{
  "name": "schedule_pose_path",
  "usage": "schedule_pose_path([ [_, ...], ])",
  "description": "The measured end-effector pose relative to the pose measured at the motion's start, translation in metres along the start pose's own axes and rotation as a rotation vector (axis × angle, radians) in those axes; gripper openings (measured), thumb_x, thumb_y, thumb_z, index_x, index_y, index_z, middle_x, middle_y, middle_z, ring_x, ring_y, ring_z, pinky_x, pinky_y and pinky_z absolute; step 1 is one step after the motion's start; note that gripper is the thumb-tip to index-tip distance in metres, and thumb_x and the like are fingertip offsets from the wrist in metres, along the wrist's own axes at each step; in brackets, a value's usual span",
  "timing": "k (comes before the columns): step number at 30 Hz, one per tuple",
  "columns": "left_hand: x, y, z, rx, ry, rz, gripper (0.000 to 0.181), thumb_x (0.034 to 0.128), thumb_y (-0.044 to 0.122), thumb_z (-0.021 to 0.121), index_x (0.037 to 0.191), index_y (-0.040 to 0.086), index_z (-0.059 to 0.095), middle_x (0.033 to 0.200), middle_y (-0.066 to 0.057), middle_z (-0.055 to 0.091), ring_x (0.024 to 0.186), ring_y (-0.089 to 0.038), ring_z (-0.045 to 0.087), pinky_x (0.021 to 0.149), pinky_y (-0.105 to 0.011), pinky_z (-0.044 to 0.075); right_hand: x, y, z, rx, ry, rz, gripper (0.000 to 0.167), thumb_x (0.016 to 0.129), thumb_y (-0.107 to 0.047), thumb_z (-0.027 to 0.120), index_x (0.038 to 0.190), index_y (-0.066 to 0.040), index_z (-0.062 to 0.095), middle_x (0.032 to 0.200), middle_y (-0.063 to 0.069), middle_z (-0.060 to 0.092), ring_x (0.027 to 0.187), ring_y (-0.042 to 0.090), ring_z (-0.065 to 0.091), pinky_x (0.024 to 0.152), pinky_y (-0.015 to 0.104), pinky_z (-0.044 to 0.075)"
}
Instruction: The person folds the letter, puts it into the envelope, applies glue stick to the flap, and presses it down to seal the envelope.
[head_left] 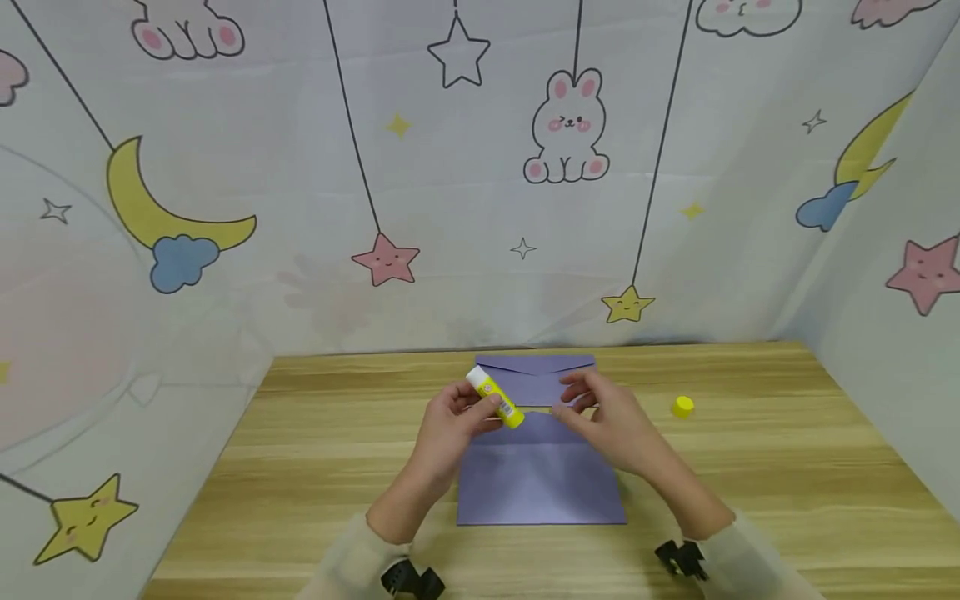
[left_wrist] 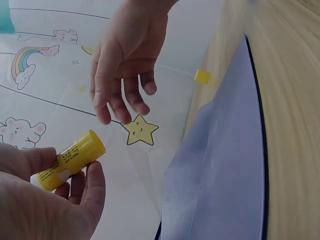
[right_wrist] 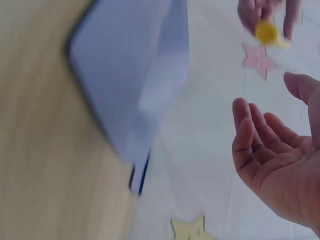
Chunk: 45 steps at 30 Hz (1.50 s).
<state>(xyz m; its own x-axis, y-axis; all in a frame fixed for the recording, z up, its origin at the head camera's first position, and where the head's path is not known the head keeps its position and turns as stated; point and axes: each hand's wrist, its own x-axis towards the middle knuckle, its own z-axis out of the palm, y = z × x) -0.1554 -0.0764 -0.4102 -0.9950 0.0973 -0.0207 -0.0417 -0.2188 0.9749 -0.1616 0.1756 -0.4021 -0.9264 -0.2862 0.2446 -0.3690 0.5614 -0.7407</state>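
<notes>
My left hand point(head_left: 447, 427) holds a yellow glue stick point(head_left: 497, 398) between thumb and fingers, its white end pointing up and away. In the left wrist view the glue stick point(left_wrist: 75, 159) shows its yellow base. To the right, my right hand point(head_left: 617, 421) hovers with loosely bent fingers and nothing in them; the right wrist view shows its bare palm point(right_wrist: 280, 160). Beneath both hands lies a purple envelope point(head_left: 540, 487), its flap raised toward the back. Behind it lies a second purple envelope point(head_left: 525, 387), partly hidden by the hands.
A yellow cap point(head_left: 682, 407) stands on the wooden table point(head_left: 780, 467), right of the right hand. A pale curtain point(head_left: 465, 167) printed with stars, moons and rabbits hangs behind the table and along its sides.
</notes>
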Motion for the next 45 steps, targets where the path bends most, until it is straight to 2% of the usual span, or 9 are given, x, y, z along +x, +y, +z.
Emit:
schedule_pose_path([
  [7, -0.002, -0.002, 0.001, -0.164, 0.012, -0.059, 0.032, 0.0996, 0.002, 0.072, 0.122, -0.010, 0.054, 0.111, -0.016, 0.067, 0.098, -0.021, 0.074, 0.090, -0.036, 0.061, 0.002, -0.017, 0.045, 0.090, 0.032, -0.080, 0.039, 0.091, -0.020, 0.087, 0.121, -0.011, 0.063, 0.107, 0.000, 0.071, 0.086, 0.009, 0.069, 0.069, 0.029, 0.058],
  [17, -0.004, -0.006, 0.005, -0.164, -0.005, -0.047, 0.032, 0.1011, 0.005, 0.072, 0.122, -0.010, 0.053, 0.111, -0.016, 0.066, 0.098, -0.020, 0.073, 0.089, -0.031, 0.061, -0.001, -0.020, 0.054, 0.159, 0.091, -0.048, 0.025, 0.093, -0.015, 0.085, 0.109, -0.013, 0.066, 0.093, -0.005, 0.073, 0.083, 0.013, 0.069, 0.067, 0.028, 0.056],
  [22, -0.006, -0.006, 0.006, -0.119, -0.021, -0.016, 0.029, 0.1004, 0.006, 0.073, 0.119, -0.008, 0.056, 0.108, -0.012, 0.068, 0.096, -0.019, 0.071, 0.087, -0.031, 0.061, 0.001, -0.013, 0.048, 0.501, -0.096, 0.114, 0.028, 0.102, -0.022, 0.075, 0.118, -0.002, 0.065, 0.101, 0.015, 0.075, 0.088, 0.032, 0.072, 0.075, 0.037, 0.061],
  [25, -0.006, -0.006, 0.007, -0.089, -0.028, -0.006, 0.029, 0.0996, 0.007, 0.074, 0.118, -0.007, 0.058, 0.107, -0.011, 0.069, 0.096, -0.020, 0.070, 0.087, -0.032, 0.060, 0.003, -0.009, 0.044, 0.761, -0.213, 0.258, 0.032, 0.107, -0.025, 0.067, 0.121, 0.004, 0.062, 0.104, 0.018, 0.072, 0.087, 0.027, 0.072, 0.077, 0.033, 0.059],
  [28, -0.007, -0.005, 0.008, -0.074, -0.029, 0.004, 0.028, 0.0994, 0.007, 0.074, 0.118, -0.007, 0.058, 0.107, -0.011, 0.068, 0.095, -0.020, 0.069, 0.087, -0.032, 0.060, 0.004, -0.007, 0.042, 0.910, -0.269, 0.355, 0.032, 0.110, -0.026, 0.062, 0.120, 0.005, 0.060, 0.102, 0.011, 0.072, 0.084, 0.015, 0.071, 0.075, 0.026, 0.057],
  [31, -0.007, -0.004, 0.009, -0.076, -0.008, 0.013, 0.027, 0.0994, 0.007, 0.074, 0.117, -0.006, 0.058, 0.106, -0.011, 0.069, 0.095, -0.019, 0.070, 0.086, -0.031, 0.060, 0.003, -0.010, 0.042, 0.872, -0.242, 0.343, 0.034, 0.108, -0.026, 0.065, 0.126, 0.003, 0.058, 0.108, 0.013, 0.072, 0.088, 0.018, 0.072, 0.077, 0.028, 0.059],
  [38, -0.005, -0.002, 0.009, -0.091, 0.045, 0.019, 0.027, 0.0996, 0.006, 0.074, 0.116, -0.007, 0.056, 0.106, -0.013, 0.070, 0.097, -0.019, 0.071, 0.085, -0.030, 0.060, -0.001, -0.022, 0.048, 0.349, 0.004, 0.046, 0.040, 0.093, -0.017, 0.085, 0.123, -0.005, 0.062, 0.107, 0.008, 0.071, 0.091, 0.021, 0.070, 0.074, 0.030, 0.060],
  [42, -0.005, -0.002, 0.009, -0.092, 0.044, 0.014, 0.028, 0.0991, 0.005, 0.074, 0.115, -0.007, 0.056, 0.105, -0.012, 0.070, 0.096, -0.019, 0.071, 0.086, -0.031, 0.060, -0.002, -0.022, 0.049, 0.319, 0.049, 0.033, 0.029, 0.093, -0.015, 0.085, 0.113, -0.008, 0.066, 0.098, 0.004, 0.072, 0.088, 0.020, 0.069, 0.071, 0.030, 0.060],
  [45, -0.005, -0.003, 0.010, -0.093, 0.046, 0.019, 0.027, 0.0981, 0.005, 0.075, 0.114, -0.006, 0.056, 0.103, -0.010, 0.069, 0.095, -0.017, 0.070, 0.086, -0.030, 0.060, -0.001, -0.019, 0.047, 0.456, -0.022, 0.106, 0.027, 0.096, -0.016, 0.082, 0.115, -0.005, 0.067, 0.099, 0.009, 0.072, 0.087, 0.021, 0.070, 0.075, 0.034, 0.061],
])
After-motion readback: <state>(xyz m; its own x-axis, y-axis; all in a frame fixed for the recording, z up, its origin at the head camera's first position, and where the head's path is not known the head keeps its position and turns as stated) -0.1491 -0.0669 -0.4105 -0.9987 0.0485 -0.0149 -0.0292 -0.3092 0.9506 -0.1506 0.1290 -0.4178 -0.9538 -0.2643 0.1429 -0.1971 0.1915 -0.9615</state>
